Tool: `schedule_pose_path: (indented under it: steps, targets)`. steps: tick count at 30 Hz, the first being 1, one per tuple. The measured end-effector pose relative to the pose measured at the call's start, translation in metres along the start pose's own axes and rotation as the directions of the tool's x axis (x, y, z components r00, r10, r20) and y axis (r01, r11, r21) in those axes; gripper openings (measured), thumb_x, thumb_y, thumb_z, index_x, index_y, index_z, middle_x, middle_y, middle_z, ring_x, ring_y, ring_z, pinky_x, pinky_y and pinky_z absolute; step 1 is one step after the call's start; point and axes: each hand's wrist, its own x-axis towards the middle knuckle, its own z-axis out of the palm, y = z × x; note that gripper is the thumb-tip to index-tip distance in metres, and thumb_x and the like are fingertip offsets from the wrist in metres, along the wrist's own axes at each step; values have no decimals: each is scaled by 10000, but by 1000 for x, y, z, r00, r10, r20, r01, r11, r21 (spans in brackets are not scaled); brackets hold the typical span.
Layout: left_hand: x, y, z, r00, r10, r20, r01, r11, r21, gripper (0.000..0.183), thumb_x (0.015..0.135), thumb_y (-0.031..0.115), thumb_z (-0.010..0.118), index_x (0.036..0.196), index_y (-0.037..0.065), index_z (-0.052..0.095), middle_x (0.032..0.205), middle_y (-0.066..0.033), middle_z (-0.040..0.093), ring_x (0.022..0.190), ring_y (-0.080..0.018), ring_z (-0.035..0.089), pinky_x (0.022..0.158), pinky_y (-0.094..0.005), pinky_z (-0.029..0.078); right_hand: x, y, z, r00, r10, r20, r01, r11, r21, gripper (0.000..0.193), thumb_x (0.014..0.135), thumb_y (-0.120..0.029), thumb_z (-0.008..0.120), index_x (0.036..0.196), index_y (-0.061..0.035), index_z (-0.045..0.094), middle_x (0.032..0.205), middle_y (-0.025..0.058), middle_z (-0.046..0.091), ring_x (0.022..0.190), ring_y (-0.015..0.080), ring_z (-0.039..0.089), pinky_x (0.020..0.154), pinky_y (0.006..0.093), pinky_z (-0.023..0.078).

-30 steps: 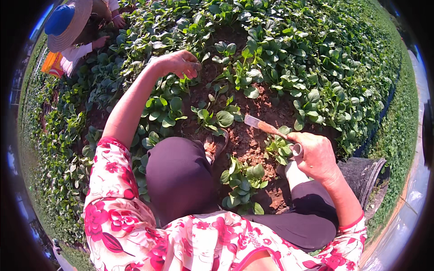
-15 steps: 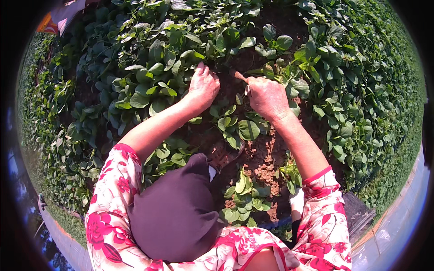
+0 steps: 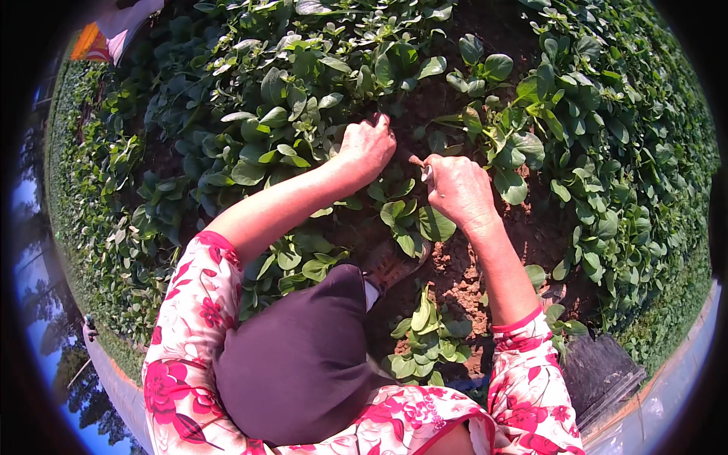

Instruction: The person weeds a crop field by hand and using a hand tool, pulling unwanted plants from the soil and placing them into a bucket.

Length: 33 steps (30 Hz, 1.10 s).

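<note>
While the left hand (image 3: 368,148) sits low at the near edge of the leafy plants (image 3: 274,117), its fingers are curled together; whether they pinch a stem is hidden, so I cannot tell. Just beside it, the right hand (image 3: 461,189) makes a fist around a tool (image 3: 410,157), whose brown shaft slants toward the left hand, probably so that both hands meet at one spot; the shaft's far end is lost in shadow. Nearer the body, below the gap between the hands, grows a small broad-leaved plant (image 3: 434,223), with a shoe (image 3: 390,267) close by. Below the left hand rises a dark-trousered knee (image 3: 296,356), presumably bent to bring the hands down to the soil (image 3: 459,265). Farther out, below and right of the right hand, lies a black object (image 3: 599,375), perhaps kept within reach.
</note>
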Motion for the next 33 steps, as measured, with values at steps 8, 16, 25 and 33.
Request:
schedule_pose_path:
  steps: [8, 16, 25, 33]
  targets:
    - [47, -19, 44, 955, 257, -148, -162, 870, 466, 201, 776, 161, 621, 938, 101, 724, 959, -84, 682, 1051, -245, 561, 916, -380, 370, -13, 5, -20, 978, 204, -52, -199, 977, 77, 175, 725, -54, 608, 873, -91, 691, 757, 171, 671, 731, 349, 669, 683, 441, 539]
    - [34, -43, 25, 970, 33, -239, -65, 990, -128, 130, 807, 132, 559, 883, 30, 585, 716, -153, 636, 653, -312, 665, 518, -394, 535, 15, 9, -4, 985, 98, -144, -74, 984, 163, 110, 778, -116, 602, 859, -86, 671, 779, 153, 676, 759, 343, 668, 688, 438, 536]
    - [31, -68, 40, 995, 82, 61, -86, 994, 72, 141, 769, 122, 627, 875, 73, 707, 1028, -185, 628, 733, -292, 698, 539, -395, 563, 32, -1, 36, 983, 106, -149, -67, 967, 247, 231, 734, -66, 629, 947, -116, 702, 810, 91, 701, 775, 291, 678, 706, 399, 551]
    - [17, -93, 50, 987, 31, -160, 2, 978, 207, 203, 760, 97, 608, 956, 74, 656, 1021, -220, 621, 622, -297, 682, 460, -414, 530, 32, -7, 60, 963, 216, -162, -131, 898, 421, 250, 738, -59, 641, 981, -81, 697, 808, 116, 699, 773, 285, 687, 729, 384, 556]
